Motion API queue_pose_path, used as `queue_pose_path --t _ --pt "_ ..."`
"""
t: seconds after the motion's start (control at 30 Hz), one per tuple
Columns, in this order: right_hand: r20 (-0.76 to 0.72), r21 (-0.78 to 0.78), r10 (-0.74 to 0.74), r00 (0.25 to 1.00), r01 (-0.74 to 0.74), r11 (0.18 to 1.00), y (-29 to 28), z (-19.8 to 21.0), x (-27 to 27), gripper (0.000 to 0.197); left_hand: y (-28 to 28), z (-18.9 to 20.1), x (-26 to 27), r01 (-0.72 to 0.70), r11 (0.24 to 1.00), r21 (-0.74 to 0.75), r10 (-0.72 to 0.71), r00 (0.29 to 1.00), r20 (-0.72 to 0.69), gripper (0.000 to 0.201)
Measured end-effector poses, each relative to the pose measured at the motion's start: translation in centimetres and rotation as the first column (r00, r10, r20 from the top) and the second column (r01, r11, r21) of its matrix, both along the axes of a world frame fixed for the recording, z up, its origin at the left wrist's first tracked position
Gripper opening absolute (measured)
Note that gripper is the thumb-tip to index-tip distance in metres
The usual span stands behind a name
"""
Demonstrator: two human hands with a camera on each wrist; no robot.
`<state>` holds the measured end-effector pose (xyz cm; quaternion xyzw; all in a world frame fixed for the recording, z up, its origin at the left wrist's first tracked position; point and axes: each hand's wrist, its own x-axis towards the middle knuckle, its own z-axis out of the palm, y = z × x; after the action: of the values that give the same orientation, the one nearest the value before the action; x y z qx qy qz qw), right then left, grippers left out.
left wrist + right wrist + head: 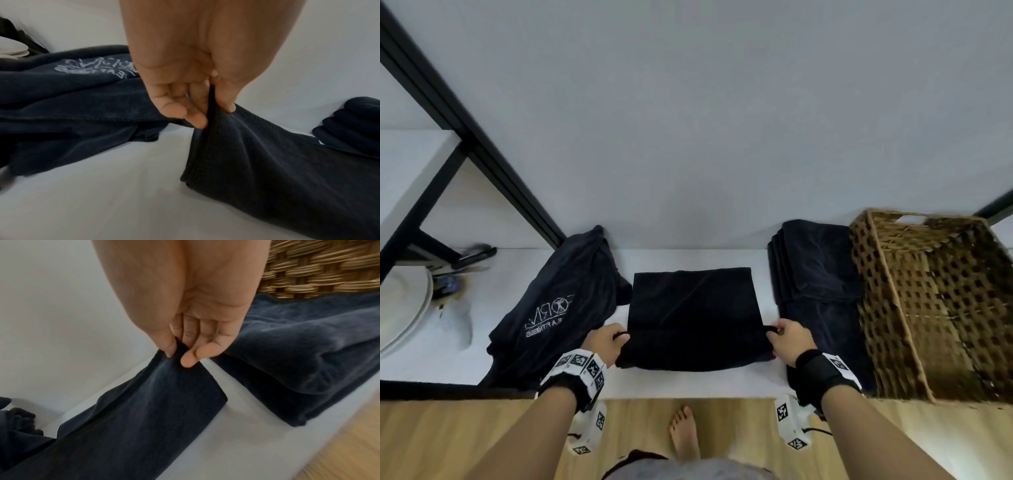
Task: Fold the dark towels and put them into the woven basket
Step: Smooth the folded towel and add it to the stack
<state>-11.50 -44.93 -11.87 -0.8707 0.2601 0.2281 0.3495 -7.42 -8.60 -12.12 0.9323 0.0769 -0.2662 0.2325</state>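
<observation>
Both hands pinch the near layer of the centre towel, one at each side edge.

The half-folded dark towel (693, 318) lies flat on the white surface (688, 385), its long axis running left to right between the grips. The left hand (607, 342) pinches its left edge between thumb and fingers; the right hand (789, 339) pinches the right edge likewise. The woven basket (928, 308) stands to the right, beyond a stack of folded towels (815, 274), so the right hand is nearer it. The coming fold likely runs away, towards the far edge.
</observation>
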Motion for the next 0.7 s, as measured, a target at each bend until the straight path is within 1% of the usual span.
queue_pose_path --t 0.1,0.23,0.27,0.3,0.37,0.4,0.43,0.5,0.57,0.63,0.7 --pt "0.01 -0.081 0.018 1.0 -0.017 0.997 0.5 -1.3 2.2 0.019 -0.5 -1.8 1.8 0.027 0.999 0.027 -0.027 1.0 0.005 0.021" --pt "0.006 -0.132 0.019 1.0 -0.018 0.991 1.1 -4.8 4.8 0.024 -1.3 -5.0 3.9 0.055 0.997 0.062 -0.054 0.998 -0.019 0.022" --pt "-0.007 -0.153 0.023 1.0 -0.024 0.988 1.4 -5.6 5.2 0.026 -1.5 -5.6 4.2 0.076 0.994 0.076 -0.077 0.997 0.005 0.019" --pt "-0.001 -0.193 0.044 0.999 -0.044 0.98 1.6 -6.1 5.5 0.029 -1.8 -6.0 4.5 0.107 0.99 0.095 -0.113 0.992 0.058 0.017" --pt "0.057 -0.317 0.174 0.983 -0.148 0.937 2.5 -7.4 6.4 0.037 -2.6 -6.9 5.6 0.179 0.976 0.128 -0.199 0.966 0.166 0.016" --pt "0.09 -0.361 0.266 0.96 -0.218 0.907 3.2 -8.0 7.1 0.042 -3.3 -7.3 6.4 0.209 0.971 0.114 -0.228 0.954 0.196 0.019" --pt "0.117 -0.364 0.353 0.928 -0.291 0.885 4.0 -8.5 7.9 0.046 -4.1 -7.7 7.4 0.244 0.966 0.083 -0.256 0.944 0.206 0.025" --pt "0.116 -0.276 0.474 0.873 -0.43 0.859 5.6 -9.7 9.5 0.057 -5.8 -8.7 9.1 0.338 0.941 0.019 -0.336 0.925 0.178 0.042" --pt "0.04 -0.211 0.515 0.856 -0.496 0.842 6.1 -10.7 10.5 0.068 -6.9 -9.7 10.5 0.425 0.905 0.018 -0.425 0.901 0.093 0.059" --pt "-0.037 -0.21 0.462 0.886 -0.459 0.863 5.2 -11.0 10.4 0.079 -7.0 -10.4 11.3 0.435 0.896 0.085 -0.436 0.9 -0.007 0.066" --pt "-0.089 -0.194 0.381 0.92 -0.392 0.899 3.9 -10.9 9.7 0.084 -6.7 -10.7 12.0 0.365 0.917 0.161 -0.358 0.931 -0.075 0.068"
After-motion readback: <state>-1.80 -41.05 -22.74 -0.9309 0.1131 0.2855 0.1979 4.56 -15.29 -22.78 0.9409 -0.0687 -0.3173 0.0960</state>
